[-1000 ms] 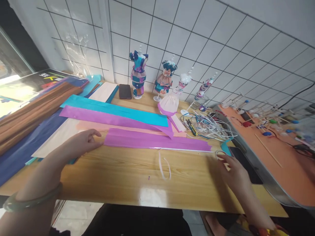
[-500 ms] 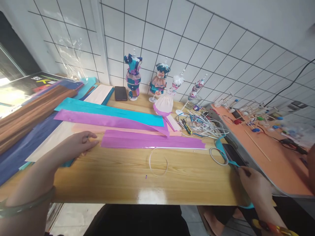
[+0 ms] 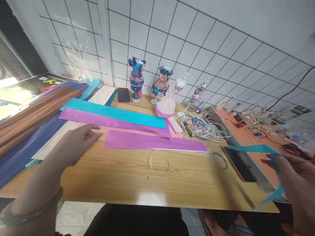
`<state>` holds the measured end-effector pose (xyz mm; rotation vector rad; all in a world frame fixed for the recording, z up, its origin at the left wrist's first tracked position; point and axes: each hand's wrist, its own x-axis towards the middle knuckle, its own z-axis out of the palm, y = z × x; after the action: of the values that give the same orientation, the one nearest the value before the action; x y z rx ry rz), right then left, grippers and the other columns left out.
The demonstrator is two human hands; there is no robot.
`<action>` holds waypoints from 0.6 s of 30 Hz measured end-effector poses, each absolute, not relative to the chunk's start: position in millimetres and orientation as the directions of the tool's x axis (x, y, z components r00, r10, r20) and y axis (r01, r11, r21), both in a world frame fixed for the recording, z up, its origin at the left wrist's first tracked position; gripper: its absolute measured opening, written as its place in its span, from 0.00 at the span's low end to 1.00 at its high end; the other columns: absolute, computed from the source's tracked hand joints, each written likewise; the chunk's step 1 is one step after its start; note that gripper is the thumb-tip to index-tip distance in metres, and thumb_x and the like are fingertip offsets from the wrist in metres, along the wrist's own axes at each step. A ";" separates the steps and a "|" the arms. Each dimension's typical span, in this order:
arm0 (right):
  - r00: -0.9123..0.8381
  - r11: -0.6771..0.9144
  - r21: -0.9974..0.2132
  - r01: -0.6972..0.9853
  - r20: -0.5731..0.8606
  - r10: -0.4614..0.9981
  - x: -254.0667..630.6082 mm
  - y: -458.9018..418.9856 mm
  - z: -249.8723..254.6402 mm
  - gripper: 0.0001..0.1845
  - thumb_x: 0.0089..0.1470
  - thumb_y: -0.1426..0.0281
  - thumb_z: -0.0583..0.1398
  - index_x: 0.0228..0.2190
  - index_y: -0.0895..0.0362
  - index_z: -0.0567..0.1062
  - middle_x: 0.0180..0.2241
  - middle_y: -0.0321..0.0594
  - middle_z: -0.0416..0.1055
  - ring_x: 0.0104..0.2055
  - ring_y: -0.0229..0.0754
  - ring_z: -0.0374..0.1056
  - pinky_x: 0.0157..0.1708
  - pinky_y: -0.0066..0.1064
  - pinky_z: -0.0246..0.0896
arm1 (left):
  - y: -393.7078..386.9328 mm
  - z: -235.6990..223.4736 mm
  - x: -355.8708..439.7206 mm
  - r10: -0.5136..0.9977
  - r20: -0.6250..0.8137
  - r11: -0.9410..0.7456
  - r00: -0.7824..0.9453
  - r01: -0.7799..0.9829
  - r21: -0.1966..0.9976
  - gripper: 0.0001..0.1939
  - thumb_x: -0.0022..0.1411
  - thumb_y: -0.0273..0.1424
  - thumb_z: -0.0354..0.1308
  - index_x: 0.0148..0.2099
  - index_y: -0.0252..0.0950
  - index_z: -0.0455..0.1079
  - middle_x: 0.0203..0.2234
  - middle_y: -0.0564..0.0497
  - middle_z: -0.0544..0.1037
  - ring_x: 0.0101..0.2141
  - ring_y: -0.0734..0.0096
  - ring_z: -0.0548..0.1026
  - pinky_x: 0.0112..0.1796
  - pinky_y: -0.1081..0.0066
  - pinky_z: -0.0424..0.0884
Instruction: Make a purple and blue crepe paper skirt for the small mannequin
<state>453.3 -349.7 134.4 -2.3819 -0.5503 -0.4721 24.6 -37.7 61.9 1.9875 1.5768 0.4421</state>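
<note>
On the right, my right hand (image 3: 296,175) pinches a narrow turquoise strip (image 3: 254,148) that looks like crepe paper. One end reaches leftward in the air and the other hangs below the fingers. My left hand (image 3: 82,141) is above the left side of the table, thumb and index finger apart, with nothing visible in it. Beside its fingertips lies a wide purple strip (image 3: 152,141) with a white lower edge. Farther back, a turquoise strip (image 3: 115,113) overlaps another purple strip (image 3: 98,120). A silvery tape-like ring (image 3: 219,161) rests left of a phone (image 3: 238,164).
Several small dress forms (image 3: 136,80) stand along the tiled wall. Before them sit a white-and-purple gathered skirt (image 3: 166,106), a cutter (image 3: 188,128) and tangled cords (image 3: 204,126). Brown paper rolls (image 3: 36,106) lie left. An orange table (image 3: 248,131) adjoins on the right.
My right hand has moved right and up, lifting the turquoise strip off the table and away from the ring and phone. My left hand stays nearly in place; the view has shifted slightly.
</note>
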 end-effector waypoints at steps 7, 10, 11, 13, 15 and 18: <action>0.470 -0.393 -0.267 0.880 0.609 0.639 354.7 -316.1 161.3 0.14 0.55 0.54 0.54 0.34 0.47 0.76 0.26 0.46 0.74 0.26 0.45 0.71 0.22 0.41 0.60 | -80.9 75.5 98.6 0.779 0.100 -0.301 0.620 0.228 0.926 0.21 0.57 0.47 0.53 0.47 0.38 0.69 0.36 0.49 0.77 0.37 0.66 0.74 0.39 0.66 0.70; 0.248 -0.128 -0.255 0.958 0.523 0.815 319.8 -299.3 160.1 0.12 0.54 0.53 0.54 0.29 0.43 0.74 0.28 0.38 0.76 0.26 0.42 0.71 0.24 0.36 0.64 | -101.0 83.2 125.9 0.557 0.181 -0.280 0.811 -0.022 0.960 0.25 0.57 0.47 0.54 0.53 0.40 0.67 0.51 0.45 0.71 0.49 0.60 0.69 0.48 0.60 0.66; 0.181 -0.050 -0.268 0.962 0.492 0.851 309.8 -292.5 159.5 0.11 0.56 0.56 0.54 0.32 0.44 0.74 0.26 0.38 0.75 0.24 0.41 0.71 0.22 0.35 0.63 | -106.5 85.3 132.1 0.466 0.191 -0.245 0.864 -0.082 0.966 0.28 0.56 0.47 0.56 0.56 0.42 0.64 0.55 0.45 0.67 0.52 0.58 0.66 0.50 0.59 0.64; 0.065 0.079 -0.267 0.960 0.491 0.869 293.9 -277.9 158.2 0.08 0.56 0.60 0.55 0.35 0.45 0.73 0.23 0.36 0.75 0.21 0.40 0.70 0.20 0.32 0.63 | -114.6 87.6 140.6 0.317 0.226 -0.148 0.921 -0.187 0.971 0.32 0.54 0.49 0.57 0.58 0.43 0.61 0.57 0.45 0.65 0.56 0.56 0.63 0.53 0.58 0.62; 0.034 0.140 -0.298 0.944 0.512 0.858 284.1 -264.3 156.6 0.07 0.56 0.62 0.56 0.36 0.46 0.74 0.23 0.36 0.75 0.20 0.39 0.70 0.18 0.30 0.64 | -118.9 86.9 144.0 0.204 0.252 -0.031 0.946 -0.251 0.968 0.32 0.53 0.51 0.57 0.56 0.41 0.64 0.53 0.44 0.69 0.54 0.57 0.66 0.52 0.58 0.62; 0.143 0.107 -0.416 0.903 0.526 0.838 280.0 -248.7 152.8 0.06 0.55 0.63 0.58 0.34 0.49 0.74 0.23 0.35 0.76 0.19 0.38 0.71 0.18 0.28 0.66 | -119.6 82.7 141.1 0.120 0.230 0.101 0.966 -0.242 0.965 0.32 0.52 0.54 0.55 0.52 0.36 0.67 0.50 0.42 0.72 0.51 0.56 0.69 0.51 0.58 0.63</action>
<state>280.0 -248.7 152.8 -1.7220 -1.6861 -0.1172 141.1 -119.6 82.7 1.4453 -0.1020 0.2679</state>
